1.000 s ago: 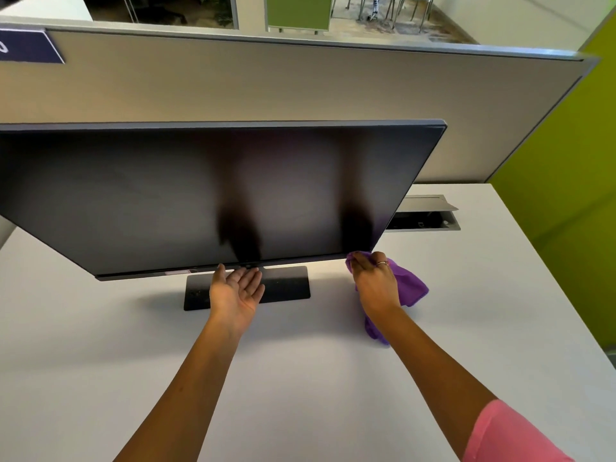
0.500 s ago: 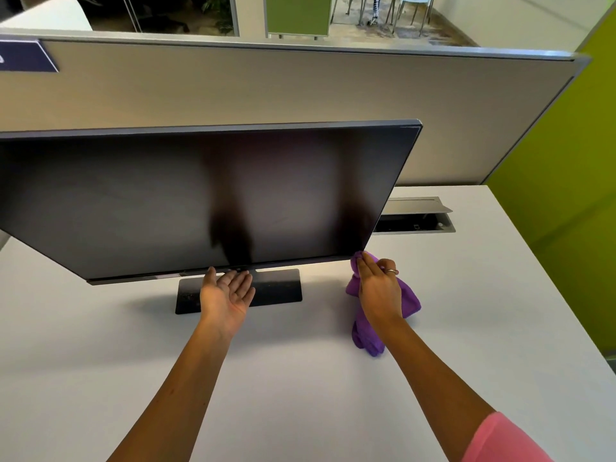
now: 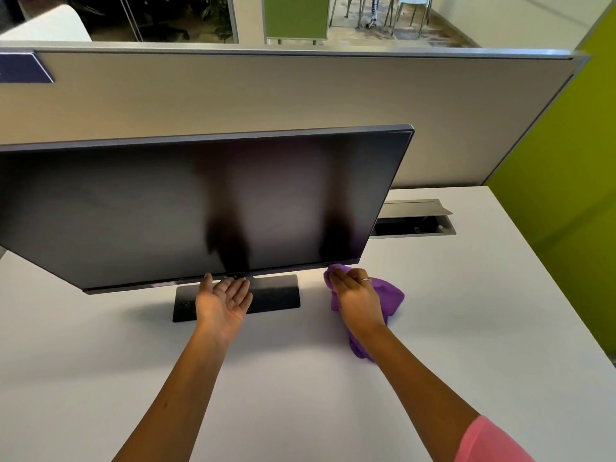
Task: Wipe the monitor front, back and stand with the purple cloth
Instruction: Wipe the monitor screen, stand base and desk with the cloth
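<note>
A wide black monitor (image 3: 166,208) stands on a flat black stand base (image 3: 276,293) on the white desk (image 3: 300,378); its screen is dark and tilted. My left hand (image 3: 224,300) lies palm up with straight fingers, fingertips under the screen's bottom edge near its middle, in front of the base. My right hand (image 3: 356,296) is palm down on the purple cloth (image 3: 388,295), which is bunched under it. Its fingers reach up to the screen's lower right corner, where a tip of cloth meets the bezel. A ring shows on that hand.
A beige partition (image 3: 300,95) runs behind the monitor. An open cable hatch (image 3: 416,221) is set into the desk at the right rear. A lime green wall (image 3: 566,195) bounds the right side. The desk's right edge falls away near the lower right.
The monitor's right end has shifted left across the view, baring more of the cable hatch. Both hands stay at the bottom edge, the right one still on the cloth at the corner.
</note>
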### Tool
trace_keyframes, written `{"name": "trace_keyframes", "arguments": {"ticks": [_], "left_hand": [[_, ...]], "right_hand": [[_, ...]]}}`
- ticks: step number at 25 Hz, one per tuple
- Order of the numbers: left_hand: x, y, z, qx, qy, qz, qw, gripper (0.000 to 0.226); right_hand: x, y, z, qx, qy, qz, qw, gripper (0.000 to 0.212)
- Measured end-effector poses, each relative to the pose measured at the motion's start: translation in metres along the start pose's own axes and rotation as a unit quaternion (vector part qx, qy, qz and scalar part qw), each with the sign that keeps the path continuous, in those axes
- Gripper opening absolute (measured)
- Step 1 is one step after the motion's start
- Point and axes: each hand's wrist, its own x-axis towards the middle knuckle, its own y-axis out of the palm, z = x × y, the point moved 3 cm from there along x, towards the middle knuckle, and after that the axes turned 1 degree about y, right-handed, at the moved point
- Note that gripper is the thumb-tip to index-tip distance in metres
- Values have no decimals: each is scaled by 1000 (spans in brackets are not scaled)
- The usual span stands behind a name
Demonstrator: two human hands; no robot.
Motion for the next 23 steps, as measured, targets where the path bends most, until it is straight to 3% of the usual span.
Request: {"name": "trace_keyframes", "arguments": {"ticks": [3,5,7,9,14,23], "left_hand": [[0,0,-1,4,0,-1,1000,62],[0,0,-1,6,0,-1,1000,62],[1,0,0,8,0,-1,1000,61],[0,0,1,9,1,-2,1000,61],[0,1,1,5,-1,1,1000,62],[2,0,0,5,-2,5,1000,63]], "right_hand": [[-3,10,0,-22,-36,-64,997,49],[-4,-1,-5,49,62,-110,991,34],[-7,-7,-20,200,219,-166,940,25],[-4,-12,-25,280,294,-199,892,26],[8,-1,-27,137,233,-146,952,28],[6,3,-28,-4,111,-49,993,42]]}}
